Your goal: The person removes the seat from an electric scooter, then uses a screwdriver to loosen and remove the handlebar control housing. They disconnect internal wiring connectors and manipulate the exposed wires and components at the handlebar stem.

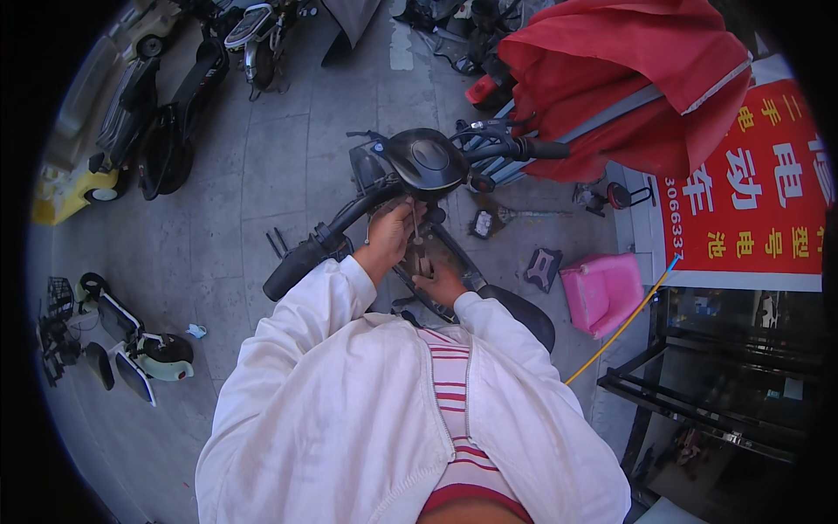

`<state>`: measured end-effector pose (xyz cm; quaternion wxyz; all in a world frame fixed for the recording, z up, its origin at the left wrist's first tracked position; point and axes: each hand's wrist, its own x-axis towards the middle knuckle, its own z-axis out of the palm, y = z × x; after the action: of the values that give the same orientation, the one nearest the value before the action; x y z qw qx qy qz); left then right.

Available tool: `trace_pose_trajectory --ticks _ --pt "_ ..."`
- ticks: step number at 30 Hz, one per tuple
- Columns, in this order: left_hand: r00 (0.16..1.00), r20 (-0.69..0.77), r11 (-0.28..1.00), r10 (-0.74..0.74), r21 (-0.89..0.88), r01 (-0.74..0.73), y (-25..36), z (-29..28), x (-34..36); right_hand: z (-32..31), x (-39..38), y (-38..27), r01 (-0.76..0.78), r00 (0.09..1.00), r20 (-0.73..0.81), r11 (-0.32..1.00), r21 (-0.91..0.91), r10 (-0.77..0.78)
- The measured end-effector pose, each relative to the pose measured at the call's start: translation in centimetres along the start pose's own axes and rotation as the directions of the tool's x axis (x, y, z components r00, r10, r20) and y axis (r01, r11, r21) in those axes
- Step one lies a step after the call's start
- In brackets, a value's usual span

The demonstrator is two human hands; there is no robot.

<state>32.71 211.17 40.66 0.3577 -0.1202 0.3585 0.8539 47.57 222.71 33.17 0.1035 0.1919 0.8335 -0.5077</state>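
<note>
Nearest, white sleeves reach forward over a black scooter [432, 166] parked on grey paving. The right hand [441, 284] rests low on the scooter's front column, just ahead of the seat [524, 316]; its fingers curl down against the panel, but whether they pinch anything I cannot tell. The left hand [393, 229] sits higher, just under the handlebar [325, 243], fingers bunched together around a small part or cable near the steering stem; what exactly they grip is too small to make out.

The scooter looks heavy and stiff, steady on its own weight, so it would be steered by the grips or handlebar, not lifted. The parts under the hands seem small, thin and probably fiddly, better taken with fingertips than a full fist; plastic panels there may be brittle at their edges.

Just right of the scooter a pink container [602, 293] lies on the paving, with a yellow hose [624, 323] running past it. Beyond, a folded red umbrella [624, 83] leans over the handlebar's right end, beside a red sign [755, 188]. Far left stand more scooters [170, 122] and white ones [122, 345].
</note>
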Motion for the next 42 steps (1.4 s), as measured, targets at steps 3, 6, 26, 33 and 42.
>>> trace_pose_trajectory --ticks 3,6,26,33,42 --pt "1.000 -0.005 1.000 0.001 -0.002 -0.001 -0.1 0.1 0.1 0.0 0.4 1.1 -0.063 0.994 0.094 0.992 0.111 0.052" --pt "1.000 -0.023 1.000 0.001 -0.018 -0.001 0.0 -0.5 0.1 -0.1 -0.3 -1.2 -0.023 0.998 -0.059 0.981 -0.194 0.012" --pt "0.995 -0.036 0.992 -0.095 -0.085 0.091 0.0 -0.4 0.5 0.7 0.4 1.7 -0.111 0.988 0.132 0.968 0.227 0.082" --pt "0.989 -0.006 0.977 -0.149 -0.159 0.146 0.0 -0.6 0.7 0.2 -0.6 -0.2 -0.191 0.979 0.079 0.981 0.021 0.189" --pt "0.987 0.000 0.975 -0.161 -0.156 0.159 0.1 -0.5 0.6 -0.2 -1.6 -1.8 0.034 0.999 -0.027 0.980 -0.197 -0.040"
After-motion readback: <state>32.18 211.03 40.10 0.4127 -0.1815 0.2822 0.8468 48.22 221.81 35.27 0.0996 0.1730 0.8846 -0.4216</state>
